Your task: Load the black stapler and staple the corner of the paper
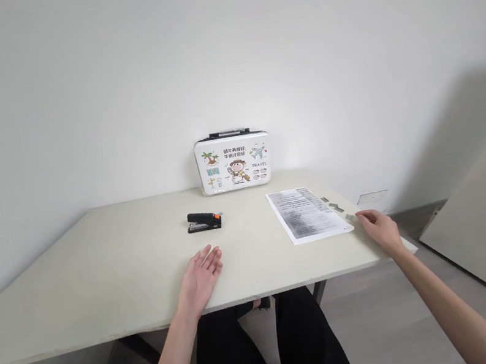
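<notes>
Reaching with open right hand (pixel 378 227) toward staple strips (pixel 335 207) lying just right of the printed sheet (pixel 306 212), strips running along its edge; open left hand (pixel 203 275) resting flat, well left of sheet, below stapler (pixel 203 221).

staple strips (pixel 335 207): small grey metal bars, several, lying flat on the table just right of the printed sheet, strung in a loose line along the sheet's right edge; count unclear.
nearest strip (pixel 349 217): at the sheet's near right corner, just beside the right hand's fingertips; contact cannot be told.
printed sheet (pixel 308 213): white paper, dense black text, flat, slightly skewed; landmark for all the above.
right hand (pixel 379 229): palm down, fingers curled loosely, empty.
</notes>
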Tool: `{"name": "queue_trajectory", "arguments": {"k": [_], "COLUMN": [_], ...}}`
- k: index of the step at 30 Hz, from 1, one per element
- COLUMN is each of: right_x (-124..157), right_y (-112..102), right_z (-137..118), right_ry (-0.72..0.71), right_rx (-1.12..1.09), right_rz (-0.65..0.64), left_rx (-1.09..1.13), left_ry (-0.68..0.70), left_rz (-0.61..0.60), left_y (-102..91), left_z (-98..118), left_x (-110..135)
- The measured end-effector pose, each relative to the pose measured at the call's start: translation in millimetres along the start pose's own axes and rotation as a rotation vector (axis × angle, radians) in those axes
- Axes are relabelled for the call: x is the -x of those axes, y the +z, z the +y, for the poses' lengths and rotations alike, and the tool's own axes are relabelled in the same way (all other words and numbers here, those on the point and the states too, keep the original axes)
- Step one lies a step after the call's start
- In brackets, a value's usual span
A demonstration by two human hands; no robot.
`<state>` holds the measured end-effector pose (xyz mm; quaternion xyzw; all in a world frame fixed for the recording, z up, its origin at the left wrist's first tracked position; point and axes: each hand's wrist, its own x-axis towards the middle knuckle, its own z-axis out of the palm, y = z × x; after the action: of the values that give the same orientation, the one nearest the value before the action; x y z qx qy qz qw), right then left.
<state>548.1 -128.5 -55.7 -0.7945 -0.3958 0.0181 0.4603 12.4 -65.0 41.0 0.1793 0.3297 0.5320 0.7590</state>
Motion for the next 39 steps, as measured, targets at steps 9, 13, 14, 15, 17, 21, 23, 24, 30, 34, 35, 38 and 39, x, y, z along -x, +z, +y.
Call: {"name": "queue_trajectory", "arguments": {"k": [9, 13, 14, 15, 17, 21, 23, 24, 30, 34, 35, 38, 39], "right_x": [1.4, 1.4, 1.3, 1.2, 1.1, 0.9, 0.8, 0.8, 2.1, 3.4, 3.5, 3.1, 3.0], "right_y": [0.2, 0.9, 1.2, 1.6, 2.3, 2.6, 2.2, 1.9, 0.5, 0.1, 0.0, -0.4, -0.5], "right_z": [0.2, 0.3, 0.5, 0.9, 1.5, 2.4, 2.4, 2.3, -1.1, -2.5, -2.3, -1.3, -1.4], "right_ry": [-0.018, -0.021, -0.019, -0.016, -0.010, -0.009, -0.007, -0.005, 0.004, 0.012, 0.011, 0.007, 0.007], "right_rx": [-0.001, -0.006, -0.007, -0.008, -0.008, -0.006, -0.004, -0.003, 0.002, 0.005, 0.006, 0.008, 0.009], "right_rz": [-0.006, -0.014, -0.014, -0.015, -0.015, -0.022, -0.027, -0.029, -0.016, -0.016, -0.018, -0.031, -0.034], "left_rx": [-0.008, -0.033, -0.040, -0.044, -0.045, -0.045, -0.050, -0.052, -0.053, -0.050, -0.053, -0.064, -0.068], "left_ry": [0.009, 0.009, 0.007, 0.005, 0.006, 0.011, 0.010, 0.009, 0.004, -0.001, -0.002, 0.002, 0.003], "left_rz": [0.002, -0.012, -0.013, -0.014, -0.018, -0.029, -0.025, -0.021, -0.014, -0.009, -0.008, -0.016, -0.021], "left_y": [-1.6, -3.0, -3.3, -3.5, -3.6, -3.2, -2.9, -2.8, -3.0, -4.3, -4.8, -6.5, -7.1], "left_z": [0.3, 0.5, 0.5, 0.5, 0.4, 0.3, 0.3, 0.3, 0.0, -0.2, -0.3, -1.0, -1.3], "left_x": [0.7, -0.4, -0.7, -0.9, -1.0, 0.1, 0.7, 0.9, 0.8, -1.1, -1.6, -2.7, -3.0]}}
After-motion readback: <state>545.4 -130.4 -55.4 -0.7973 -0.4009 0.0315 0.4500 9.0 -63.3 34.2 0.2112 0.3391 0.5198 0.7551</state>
